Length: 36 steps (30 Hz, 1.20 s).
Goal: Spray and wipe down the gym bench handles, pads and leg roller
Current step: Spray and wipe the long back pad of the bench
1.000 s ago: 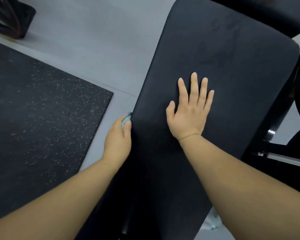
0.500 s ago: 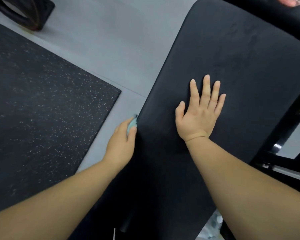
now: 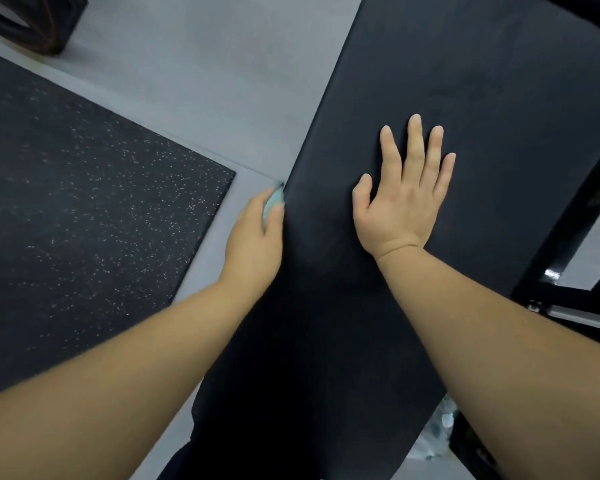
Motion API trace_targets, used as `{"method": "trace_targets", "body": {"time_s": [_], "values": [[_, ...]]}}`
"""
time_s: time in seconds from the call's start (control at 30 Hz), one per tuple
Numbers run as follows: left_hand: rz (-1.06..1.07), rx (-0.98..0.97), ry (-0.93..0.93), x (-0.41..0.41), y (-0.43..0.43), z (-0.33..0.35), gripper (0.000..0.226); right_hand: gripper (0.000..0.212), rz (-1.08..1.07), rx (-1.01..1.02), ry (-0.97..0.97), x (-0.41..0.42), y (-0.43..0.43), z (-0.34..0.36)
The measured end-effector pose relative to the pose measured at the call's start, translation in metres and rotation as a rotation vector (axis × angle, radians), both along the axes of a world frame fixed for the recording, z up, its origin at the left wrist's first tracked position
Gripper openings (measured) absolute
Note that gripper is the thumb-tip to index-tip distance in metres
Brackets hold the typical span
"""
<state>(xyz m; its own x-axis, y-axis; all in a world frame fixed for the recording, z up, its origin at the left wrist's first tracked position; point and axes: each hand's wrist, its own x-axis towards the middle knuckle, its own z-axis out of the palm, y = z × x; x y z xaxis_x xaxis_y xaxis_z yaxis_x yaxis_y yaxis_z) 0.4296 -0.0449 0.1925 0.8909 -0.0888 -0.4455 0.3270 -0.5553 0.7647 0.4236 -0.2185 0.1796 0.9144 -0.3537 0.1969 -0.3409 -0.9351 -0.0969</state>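
The left hand pinches a soft, light cloth against the bench pad's left edge. The right hand rests flat, fingers spread, steadying the firm pad.

Both arms bare, reaching forward and down. Left forearm comes in from lower left, wrist straight. Left hand seen from the back, thumb and forefinger pinching a pale teal cloth against the left edge of the pad; its other fingers are hidden. Right forearm comes in from lower right, wrist bent back slightly. Right hand lies palm-down, flat on the pad top, fingers straight and slightly spread, pointing away from the body, thumb out to the left. Hands apart, not touching each other.
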Motion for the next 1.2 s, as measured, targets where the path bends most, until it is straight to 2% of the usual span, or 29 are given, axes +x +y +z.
{"method": "trace_targets", "body": {"time_s": [0.2,0.23,0.37,0.47,0.6,0.67,0.73,0.83,1.0,1.1,1.2], "values": [[0.019,0.148,0.352,-0.077,0.075,-0.021,0.037,0.054,-0.008,0.022,0.013,0.001,0.002,0.003],[0.034,0.134,0.340,-0.076,0.074,-0.023,0.037,0.051,0.003,0.032,-0.002,0.000,0.002,0.004],[0.074,0.040,0.102,-0.019,0.023,-0.011,0.037,0.043,0.049,0.165,-0.043,-0.023,0.009,0.010],[0.092,-0.047,0.060,0.016,-0.009,-0.002,0.035,0.043,0.056,0.218,-0.042,-0.075,0.036,0.010],[-0.025,-0.023,-0.015,-0.029,0.022,-0.013,0.037,0.049,-0.047,0.237,0.052,-0.129,0.076,-0.008],[-0.062,0.012,0.017,-0.073,0.059,-0.027,0.038,0.052,-0.100,0.209,0.088,-0.138,0.095,-0.019],[-0.102,0.026,0.130,-0.115,0.099,-0.037,0.039,0.054,-0.154,0.158,0.100,-0.139,0.110,-0.029],[-0.106,0.027,0.247,-0.136,0.124,-0.039,0.036,0.058,-0.211,0.082,0.096,-0.136,0.117,-0.037],[-0.106,-0.054,-0.012,-0.064,0.069,-0.038,0.037,0.059,-0.220,0.022,0.058,-0.136,0.120,-0.043],[-0.039,-0.131,-0.016,-0.040,0.042,-0.039,0.038,0.058,-0.227,0.007,0.044,-0.134,0.119,-0.043],[-0.081,-0.100,-0.033,-0.078,0.069,-0.048,0.039,0.058,-0.233,0.000,0.056,-0.136,0.121,-0.044]]}}
